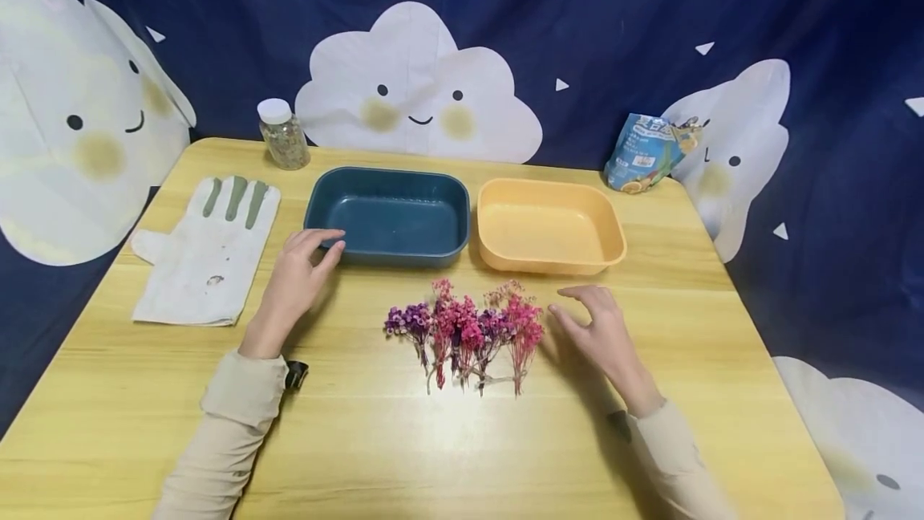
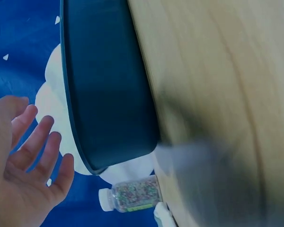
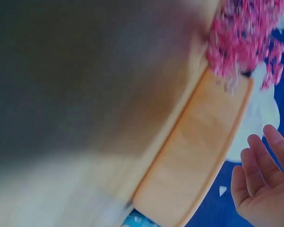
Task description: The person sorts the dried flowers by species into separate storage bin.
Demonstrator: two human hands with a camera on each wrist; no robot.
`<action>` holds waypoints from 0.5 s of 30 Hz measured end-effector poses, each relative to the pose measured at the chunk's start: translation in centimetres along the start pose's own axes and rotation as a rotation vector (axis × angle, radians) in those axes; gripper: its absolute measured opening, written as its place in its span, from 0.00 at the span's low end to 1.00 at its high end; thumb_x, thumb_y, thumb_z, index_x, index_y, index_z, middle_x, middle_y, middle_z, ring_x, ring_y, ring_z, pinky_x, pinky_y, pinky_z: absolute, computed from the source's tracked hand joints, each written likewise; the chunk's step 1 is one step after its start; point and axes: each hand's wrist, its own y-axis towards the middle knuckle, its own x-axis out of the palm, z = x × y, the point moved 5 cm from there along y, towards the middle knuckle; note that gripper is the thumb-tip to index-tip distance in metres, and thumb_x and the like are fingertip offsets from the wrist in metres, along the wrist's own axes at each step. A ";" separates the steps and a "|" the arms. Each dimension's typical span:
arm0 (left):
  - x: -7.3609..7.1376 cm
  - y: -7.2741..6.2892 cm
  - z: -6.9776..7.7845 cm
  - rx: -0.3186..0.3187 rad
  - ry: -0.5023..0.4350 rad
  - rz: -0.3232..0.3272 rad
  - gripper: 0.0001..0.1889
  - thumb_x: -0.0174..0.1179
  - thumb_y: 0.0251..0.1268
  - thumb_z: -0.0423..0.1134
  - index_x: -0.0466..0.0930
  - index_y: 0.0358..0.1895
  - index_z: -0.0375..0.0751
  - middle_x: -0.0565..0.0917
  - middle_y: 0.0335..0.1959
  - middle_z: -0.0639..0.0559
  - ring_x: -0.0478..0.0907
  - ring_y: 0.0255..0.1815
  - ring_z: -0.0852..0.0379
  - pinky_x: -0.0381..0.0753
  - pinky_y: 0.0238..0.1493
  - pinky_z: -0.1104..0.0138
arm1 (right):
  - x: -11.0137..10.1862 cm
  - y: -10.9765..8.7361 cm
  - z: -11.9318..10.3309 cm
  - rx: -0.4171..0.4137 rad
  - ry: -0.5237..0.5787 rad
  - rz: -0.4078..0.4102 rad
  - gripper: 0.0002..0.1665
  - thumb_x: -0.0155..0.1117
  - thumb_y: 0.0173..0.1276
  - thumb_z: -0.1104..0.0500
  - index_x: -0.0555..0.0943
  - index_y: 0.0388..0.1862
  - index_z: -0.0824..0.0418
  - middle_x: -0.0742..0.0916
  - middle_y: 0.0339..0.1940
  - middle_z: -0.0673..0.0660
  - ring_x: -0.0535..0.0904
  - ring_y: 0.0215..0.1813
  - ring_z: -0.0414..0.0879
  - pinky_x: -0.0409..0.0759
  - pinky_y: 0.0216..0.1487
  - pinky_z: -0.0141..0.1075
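Note:
In the head view my left hand [image 1: 294,279] hovers by the near left corner of a dark teal plastic basin [image 1: 390,259], fingers loosely bent and holding nothing. My right hand [image 1: 597,327] is just right of a row of small dried flower bunches [image 1: 462,331], pink and purple, with tied stems toward me. Nothing lies in its relaxed fingers. A yellow plastic basin [image 1: 552,265] stands beyond that hand, beside the teal one. The left wrist view shows the left hand [image 2: 28,170] spread beside the teal wall; in the right wrist view the right hand [image 3: 265,179] is likewise relaxed.
White gloves [image 1: 209,263] with green marks lie on the left of the wooden table [image 1: 433,456]. A white-lidded jar [image 1: 285,139] stands behind them. At the back right is a blue snack bag [image 1: 642,155]. A dark cloud-print curtain [image 1: 606,14] hangs behind.

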 end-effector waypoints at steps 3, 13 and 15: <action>-0.6 0.4 -0.7 -0.009 -0.033 0.072 0.11 0.57 0.67 0.32 0.80 0.48 0.29 0.80 0.45 0.33 0.73 0.49 0.39 0.69 0.53 0.50 | 0.2 -0.9 -0.6 -0.030 -0.016 -0.013 0.18 0.74 0.50 0.66 0.81 0.40 0.69 0.85 0.38 0.63 0.76 0.44 0.57 0.74 0.49 0.46; -1.6 0.8 -3.2 -0.146 -0.063 0.181 0.12 0.57 0.66 0.33 0.80 0.48 0.29 0.80 0.45 0.34 0.76 0.41 0.46 0.69 0.40 0.79 | 1.1 -3.5 -1.9 -0.106 -0.028 -0.077 0.12 0.75 0.48 0.65 0.82 0.31 0.64 0.84 0.30 0.54 0.77 0.37 0.46 0.75 0.42 0.37; -1.6 0.8 -3.6 -0.179 -0.063 0.178 0.13 0.57 0.67 0.34 0.80 0.50 0.29 0.80 0.46 0.35 0.75 0.40 0.53 0.66 0.38 0.84 | 1.3 -4.0 -2.0 -0.101 -0.029 -0.094 0.12 0.75 0.48 0.63 0.82 0.31 0.64 0.84 0.30 0.53 0.77 0.37 0.45 0.76 0.41 0.37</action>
